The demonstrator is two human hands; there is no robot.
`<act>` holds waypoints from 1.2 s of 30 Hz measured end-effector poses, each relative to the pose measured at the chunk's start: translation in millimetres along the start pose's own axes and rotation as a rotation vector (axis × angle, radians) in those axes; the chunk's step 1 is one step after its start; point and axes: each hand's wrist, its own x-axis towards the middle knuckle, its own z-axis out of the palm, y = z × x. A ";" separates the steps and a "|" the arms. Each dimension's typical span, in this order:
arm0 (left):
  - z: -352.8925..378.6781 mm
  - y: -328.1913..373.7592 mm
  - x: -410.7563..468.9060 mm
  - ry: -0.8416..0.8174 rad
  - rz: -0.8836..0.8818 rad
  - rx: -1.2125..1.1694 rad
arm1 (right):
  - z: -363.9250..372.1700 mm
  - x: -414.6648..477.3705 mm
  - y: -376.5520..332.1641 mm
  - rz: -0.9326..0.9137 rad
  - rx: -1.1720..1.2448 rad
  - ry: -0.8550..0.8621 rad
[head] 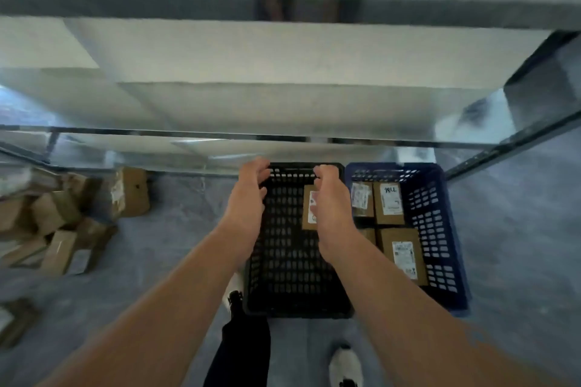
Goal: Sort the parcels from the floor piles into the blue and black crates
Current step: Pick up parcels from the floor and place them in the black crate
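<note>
A floor pile [59, 223] of brown cardboard parcels lies at the far left on the grey floor [182, 229]. The boxes are tumbled at mixed angles, and one larger box [130, 192] stands at the pile's right edge. A lone parcel [15, 320] sits apart, lower left.

Toward the middle, the left hand [248, 198] hangs over the left wall of the black crate [283, 261], its fingers curled inward near the crate's far rim. Nothing shows in it.

The black crate runs lengthwise away from the person. It holds one labelled parcel [308, 198] in its far right part.

The right hand [333, 214] hovers over that parcel's right edge and hides part of it. Its fingers are curled too, and as far as the motion blur allows, it holds nothing.

The blue crate [440, 229] stands touching the black crate's right side and carries several labelled parcels. One has a handwritten label [390, 203], and a longer box [405, 254] lies nearer the person.

A metal shelf rack [283, 137] crosses above both crates.

The unsorted parcels lie well apart from both hands, off to the left. The left hand is therefore the nearer one for the next pick, which probably calls for a turn and a stoop toward the pile. Most of the sorting looks undone.
</note>
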 end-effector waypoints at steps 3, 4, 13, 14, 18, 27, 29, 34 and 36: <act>3.2 36.7 -70.8 0.032 0.085 -0.019 | -9.9 -71.4 -26.5 -0.095 -0.001 -0.082; 4.1 49.0 -93.3 0.035 0.125 -0.016 | -14.9 -95.8 -36.1 -0.146 -0.017 -0.115; -15.8 176.5 -272.8 0.168 0.407 -0.160 | -58.0 -307.8 -136.9 -0.571 -0.116 -0.287; -18.7 187.2 -290.0 0.184 0.433 -0.166 | -58.6 -325.0 -145.1 -0.602 -0.116 -0.290; -37.2 217.7 -366.3 0.222 0.547 -0.195 | -57.5 -399.6 -165.4 -0.745 -0.149 -0.359; -117.3 229.5 -456.2 0.304 0.649 -0.185 | -7.6 -502.0 -158.4 -0.866 -0.274 -0.493; -144.3 226.3 -462.4 0.319 0.666 -0.190 | 11.7 -514.7 -148.4 -0.867 -0.288 -0.516; -228.6 205.5 -467.3 0.374 0.630 -0.235 | 76.4 -535.5 -113.6 -0.846 -0.316 -0.573; -267.4 195.9 -467.5 0.412 0.587 -0.265 | 106.9 -544.6 -93.7 -0.833 -0.334 -0.603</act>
